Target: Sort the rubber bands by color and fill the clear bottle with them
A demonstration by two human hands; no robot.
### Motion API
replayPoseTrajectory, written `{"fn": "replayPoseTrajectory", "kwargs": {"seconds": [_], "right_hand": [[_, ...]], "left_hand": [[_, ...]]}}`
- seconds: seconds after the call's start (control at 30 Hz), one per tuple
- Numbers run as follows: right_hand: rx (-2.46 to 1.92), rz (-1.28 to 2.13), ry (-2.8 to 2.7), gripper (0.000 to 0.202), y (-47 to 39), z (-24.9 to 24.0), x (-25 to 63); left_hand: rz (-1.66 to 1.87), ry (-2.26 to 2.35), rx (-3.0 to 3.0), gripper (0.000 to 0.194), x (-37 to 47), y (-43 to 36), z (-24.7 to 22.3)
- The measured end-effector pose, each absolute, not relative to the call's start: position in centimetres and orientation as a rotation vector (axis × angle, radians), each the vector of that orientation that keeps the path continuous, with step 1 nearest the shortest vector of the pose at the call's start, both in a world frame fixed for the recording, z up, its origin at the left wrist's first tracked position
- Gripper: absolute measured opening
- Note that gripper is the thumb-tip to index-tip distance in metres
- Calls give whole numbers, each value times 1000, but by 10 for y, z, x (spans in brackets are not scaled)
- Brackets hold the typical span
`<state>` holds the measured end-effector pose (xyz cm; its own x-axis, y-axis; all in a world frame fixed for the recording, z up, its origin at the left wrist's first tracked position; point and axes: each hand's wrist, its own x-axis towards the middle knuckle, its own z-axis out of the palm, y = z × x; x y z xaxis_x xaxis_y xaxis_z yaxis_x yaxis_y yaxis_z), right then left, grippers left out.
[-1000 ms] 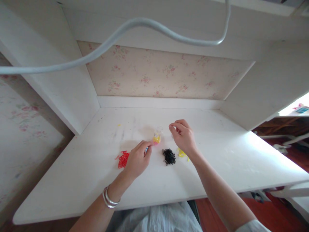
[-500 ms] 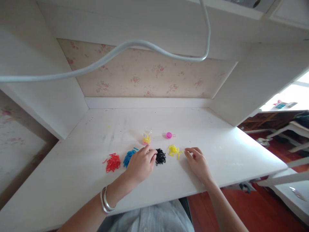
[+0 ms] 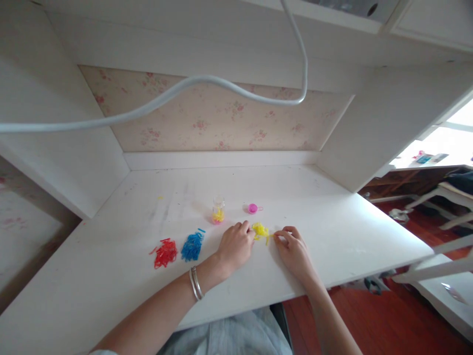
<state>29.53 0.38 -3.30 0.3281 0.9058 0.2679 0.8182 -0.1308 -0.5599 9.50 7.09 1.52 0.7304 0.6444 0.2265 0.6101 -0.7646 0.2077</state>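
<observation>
My left hand (image 3: 236, 245), with two silver bangles on its wrist, is closed at the left edge of a yellow pile of small bands (image 3: 260, 230). Whether its fingers grip anything is too small to tell. My right hand (image 3: 292, 247) pinches a yellow band (image 3: 271, 235) at the pile's right side. Left of my hands lie a blue pile (image 3: 192, 246) and a red pile (image 3: 166, 253). Behind them stands a small clear jar (image 3: 218, 212) with yellow pieces inside. A pink round lid (image 3: 253, 208) lies behind the yellow pile. The black pile is hidden under my left hand.
The white desk (image 3: 121, 207) has side panels and a back ledge. A white cable (image 3: 207, 79) hangs across the upper view. One yellow bit (image 3: 160, 197) lies at the back left. Chairs stand on the red floor at the right.
My left hand has moved right, from beside the black pile to the yellow pile, covering the black one and uncovering the blue. My right hand is now at the yellow bands. The view has shifted slightly.
</observation>
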Motion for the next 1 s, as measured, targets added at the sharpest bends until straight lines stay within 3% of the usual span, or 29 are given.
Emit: {"fn": "replayPoseTrajectory", "kwargs": {"seconds": [0.5,0.8,1.0], "right_hand": [[-1925,163,-1289,41,1,-27,293],[-1941,149,-1278,41,0,-28,293],[-1967,142,-1275,41,0,-27,292]], "left_hand": [[586,1034,2796,22,87,74,28],[1049,1370,2641,24,26,96,72],[1075,1572,2647,24,8,119,85]]}}
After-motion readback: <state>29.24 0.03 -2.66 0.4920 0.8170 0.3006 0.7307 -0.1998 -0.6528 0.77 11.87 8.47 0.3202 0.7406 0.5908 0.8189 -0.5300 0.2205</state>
